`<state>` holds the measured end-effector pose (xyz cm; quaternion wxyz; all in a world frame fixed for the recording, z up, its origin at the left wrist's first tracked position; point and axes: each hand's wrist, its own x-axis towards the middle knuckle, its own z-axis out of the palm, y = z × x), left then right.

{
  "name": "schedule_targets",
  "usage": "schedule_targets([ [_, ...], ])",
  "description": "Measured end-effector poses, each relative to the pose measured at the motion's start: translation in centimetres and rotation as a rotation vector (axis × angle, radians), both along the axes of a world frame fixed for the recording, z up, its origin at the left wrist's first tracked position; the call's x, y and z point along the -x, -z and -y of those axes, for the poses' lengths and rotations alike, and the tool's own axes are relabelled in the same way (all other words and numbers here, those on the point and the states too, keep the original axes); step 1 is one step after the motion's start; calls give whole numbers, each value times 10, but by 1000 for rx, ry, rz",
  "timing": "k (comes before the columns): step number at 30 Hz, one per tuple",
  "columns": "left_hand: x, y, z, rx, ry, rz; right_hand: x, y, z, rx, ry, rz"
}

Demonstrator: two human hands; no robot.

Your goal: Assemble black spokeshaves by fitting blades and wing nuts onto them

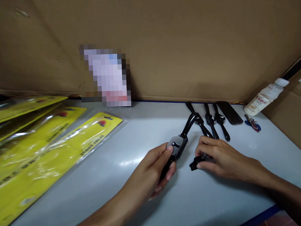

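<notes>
Some open tabletop between spokeshave, right hand; blue edge under forearm.

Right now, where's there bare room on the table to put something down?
A wide patch of table is bare between the yellow packages and the left hand. Another lies between the right hand and the small blue item. It's crowded at the back right: black tools, phone, bottle. The left is covered by packages.
</notes>
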<state>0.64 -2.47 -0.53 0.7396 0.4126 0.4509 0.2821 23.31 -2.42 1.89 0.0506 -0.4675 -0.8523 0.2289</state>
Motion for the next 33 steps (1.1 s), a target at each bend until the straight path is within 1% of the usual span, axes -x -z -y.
schedule_targets([
  [3,0,0,-1,-29,30,2,2,-4,0,57,62,-254],
  [6,1,2,-3,-73,76,-29,9,-12,3,179,222,-487],
  [8,0,4,-3,-98,118,-64,14,-14,5,228,303,-567],
  [10,-2,6,-2,-141,147,-106,19,-12,8,209,328,-595],
  [12,-4,8,0,-197,171,-145,21,-8,12,96,318,-586],
  [15,-6,9,0,-252,211,-174,20,-4,15,-159,295,-552],
  [16,-6,9,0,-257,226,-179,20,-3,15,-223,285,-535],
  [18,-7,8,-1,-261,261,-189,19,-3,15,-305,231,-500],
  [20,-7,7,-1,-254,295,-198,18,-4,14,-329,143,-473],
  [23,-7,5,-1,-242,311,-206,21,-3,13,-279,34,-455],
  [25,-7,4,-1,-238,319,-210,23,0,14,-241,11,-445],
  [27,-7,4,-1,-226,335,-211,26,3,14,-242,5,-428],
  [33,-3,-2,-7,-82,470,-307,27,11,15,-362,-36,-411],
])
